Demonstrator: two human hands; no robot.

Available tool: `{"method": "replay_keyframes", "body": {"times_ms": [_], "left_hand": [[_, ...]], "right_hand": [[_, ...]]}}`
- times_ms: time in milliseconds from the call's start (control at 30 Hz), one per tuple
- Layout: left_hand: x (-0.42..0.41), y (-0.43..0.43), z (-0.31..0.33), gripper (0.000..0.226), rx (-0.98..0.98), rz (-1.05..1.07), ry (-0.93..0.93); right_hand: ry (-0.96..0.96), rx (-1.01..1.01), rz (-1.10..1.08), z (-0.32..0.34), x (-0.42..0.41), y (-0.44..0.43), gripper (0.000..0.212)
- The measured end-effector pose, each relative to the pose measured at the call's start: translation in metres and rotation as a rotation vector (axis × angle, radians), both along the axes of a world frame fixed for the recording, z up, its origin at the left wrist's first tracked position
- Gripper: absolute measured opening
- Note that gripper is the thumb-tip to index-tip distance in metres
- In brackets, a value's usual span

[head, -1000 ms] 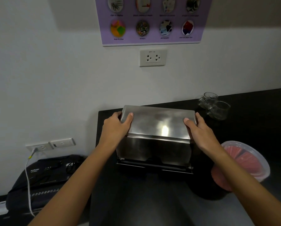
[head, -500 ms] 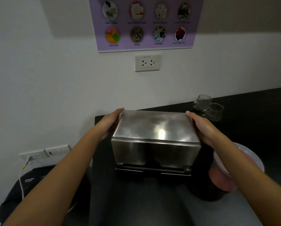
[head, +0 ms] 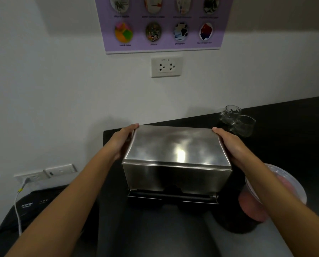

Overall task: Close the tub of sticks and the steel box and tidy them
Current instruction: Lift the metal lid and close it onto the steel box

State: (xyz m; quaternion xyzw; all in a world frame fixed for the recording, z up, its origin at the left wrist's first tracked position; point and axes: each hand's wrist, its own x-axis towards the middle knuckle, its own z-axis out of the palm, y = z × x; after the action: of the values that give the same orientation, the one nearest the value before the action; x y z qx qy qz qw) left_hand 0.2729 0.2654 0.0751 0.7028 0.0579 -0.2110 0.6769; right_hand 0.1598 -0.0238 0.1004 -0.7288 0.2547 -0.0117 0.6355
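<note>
Pressing flat on both ends, the left hand [head: 120, 141] and right hand [head: 232, 145] are holding the steel box [head: 175, 160] on the black counter [head: 294, 127]. At four o'clock, the tub [head: 277, 188] is sitting, maybe lidded.

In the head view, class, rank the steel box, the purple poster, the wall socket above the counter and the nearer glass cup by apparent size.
1. steel box
2. purple poster, cut off by the frame's top edge, so unsure against the box
3. wall socket
4. glass cup, close to the socket; ranking unsure
</note>
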Motion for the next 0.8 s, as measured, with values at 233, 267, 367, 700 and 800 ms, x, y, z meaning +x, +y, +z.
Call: {"method": "replay_keyframes", "body": {"times_ms": [233, 267, 367, 700, 800], "left_hand": [[-0.004, -0.003, 0.006, 0.055, -0.009, 0.036, 0.010], [-0.006, -0.004, 0.007, 0.056, 0.004, 0.036, 0.006], [-0.009, -0.005, 0.012, 0.053, 0.066, 0.045, -0.005], [-0.038, -0.015, 0.057, 0.037, 0.240, 0.104, -0.453], [-0.056, -0.030, 0.077, 0.030, 0.180, 0.053, -0.526]], "right_hand": [[0.018, 0.041, -0.019, 0.000, 0.001, 0.001, 0.040], [0.018, 0.040, -0.019, 0.001, 0.000, 0.002, 0.038], [0.027, 0.082, -0.023, 0.006, -0.003, 0.004, 0.029], [-0.111, -0.106, -0.041, 0.025, -0.012, -0.003, 0.047], [-0.186, -0.172, -0.052, 0.035, -0.024, -0.008, 0.037]]}}
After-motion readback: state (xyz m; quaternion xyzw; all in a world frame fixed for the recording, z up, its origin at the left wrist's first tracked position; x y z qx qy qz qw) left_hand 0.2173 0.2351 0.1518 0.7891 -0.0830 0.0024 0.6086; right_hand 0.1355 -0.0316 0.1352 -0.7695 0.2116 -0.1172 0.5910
